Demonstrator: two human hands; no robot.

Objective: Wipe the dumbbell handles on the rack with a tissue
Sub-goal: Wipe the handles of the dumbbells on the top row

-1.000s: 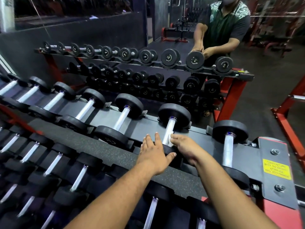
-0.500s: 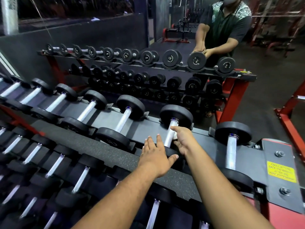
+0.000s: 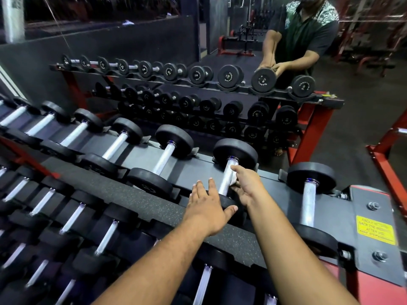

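A row of black dumbbells with silver handles lies on the grey top shelf of the rack (image 3: 198,170). My right hand (image 3: 246,186) curls around the silver handle (image 3: 228,175) of the second dumbbell from the right, pressing a white tissue (image 3: 234,180) against its right side. My left hand (image 3: 207,208) lies flat, fingers spread, on that dumbbell's near black head (image 3: 229,203). The dumbbell's far head (image 3: 235,150) is in plain sight.
Another dumbbell (image 3: 309,201) lies to the right, by a red end plate with a yellow sticker (image 3: 375,230). Lower shelves at the left hold several more dumbbells. Beyond stands a second rack (image 3: 198,86), where another person (image 3: 301,38) handles a dumbbell.
My right hand has slid with the tissue up the handle, from its near end toward the far head. My left hand has stayed on the near head.
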